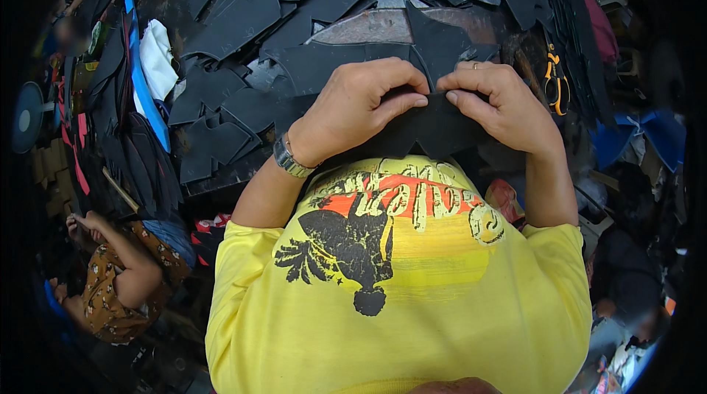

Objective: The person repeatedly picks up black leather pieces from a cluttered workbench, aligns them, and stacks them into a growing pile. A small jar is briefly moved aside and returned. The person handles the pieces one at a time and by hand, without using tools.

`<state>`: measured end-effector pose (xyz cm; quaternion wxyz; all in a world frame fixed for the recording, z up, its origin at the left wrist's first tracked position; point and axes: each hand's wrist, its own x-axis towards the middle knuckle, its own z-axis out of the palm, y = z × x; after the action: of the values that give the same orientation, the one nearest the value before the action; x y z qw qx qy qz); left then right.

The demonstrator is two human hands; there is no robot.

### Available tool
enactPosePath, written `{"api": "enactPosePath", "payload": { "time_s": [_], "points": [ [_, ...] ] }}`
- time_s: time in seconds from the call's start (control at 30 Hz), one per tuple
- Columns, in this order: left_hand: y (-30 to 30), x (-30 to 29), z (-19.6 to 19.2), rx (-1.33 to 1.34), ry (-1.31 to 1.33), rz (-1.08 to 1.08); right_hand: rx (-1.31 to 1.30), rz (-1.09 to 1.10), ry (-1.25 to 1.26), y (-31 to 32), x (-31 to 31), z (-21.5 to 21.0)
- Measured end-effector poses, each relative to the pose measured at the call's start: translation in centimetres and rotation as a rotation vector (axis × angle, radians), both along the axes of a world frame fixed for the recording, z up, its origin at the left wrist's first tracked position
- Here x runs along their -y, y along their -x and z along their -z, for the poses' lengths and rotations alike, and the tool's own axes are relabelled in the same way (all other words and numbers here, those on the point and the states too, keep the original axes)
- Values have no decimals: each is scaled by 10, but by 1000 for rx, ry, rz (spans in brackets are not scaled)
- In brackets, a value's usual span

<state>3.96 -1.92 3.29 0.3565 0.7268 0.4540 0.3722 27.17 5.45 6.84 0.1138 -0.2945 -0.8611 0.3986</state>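
Note:
A dark, flat sheet piece with angular cut edges hangs in front of me, close to my yellow shirt. My left hand, with a metal watch at the wrist, pinches its upper edge between thumb and fingers. Just to the right, my right hand pinches the same edge, thumb towards me. The two sets of fingertips are a small gap apart. Beyond them, a pointed black cut piece lies over a curved brown-grey surface. Whether the held sheet is one layer or more, I cannot tell.
Many black cut pieces overlap across the worktable. Scissors with orange-yellow handles hang at the right. A blue strip and white cloth are at the left. Another person sits at lower left; blue material lies far right.

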Motion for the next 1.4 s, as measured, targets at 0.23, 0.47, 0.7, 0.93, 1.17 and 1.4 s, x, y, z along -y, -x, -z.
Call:
{"api": "enactPosePath", "payload": {
  "time_s": [0.23,0.47,0.7,0.93,1.17,1.4],
  "points": [
    [-6,5,12,0,-130,28,12,79,412,-9,1,6],
    [-12,8,14,-6,-350,51,1,95,484,-14,0,12],
    [-9,18,7,-64,-423,107,61,160,410,-15,0,17],
    [-9,22,0,-80,-397,101,17,149,401,-16,5,12],
    [-6,24,0,-94,-173,135,70,22,533,-26,6,5],
    [-7,26,-6,25,-101,169,45,18,424,-34,2,5]
  ]
}}
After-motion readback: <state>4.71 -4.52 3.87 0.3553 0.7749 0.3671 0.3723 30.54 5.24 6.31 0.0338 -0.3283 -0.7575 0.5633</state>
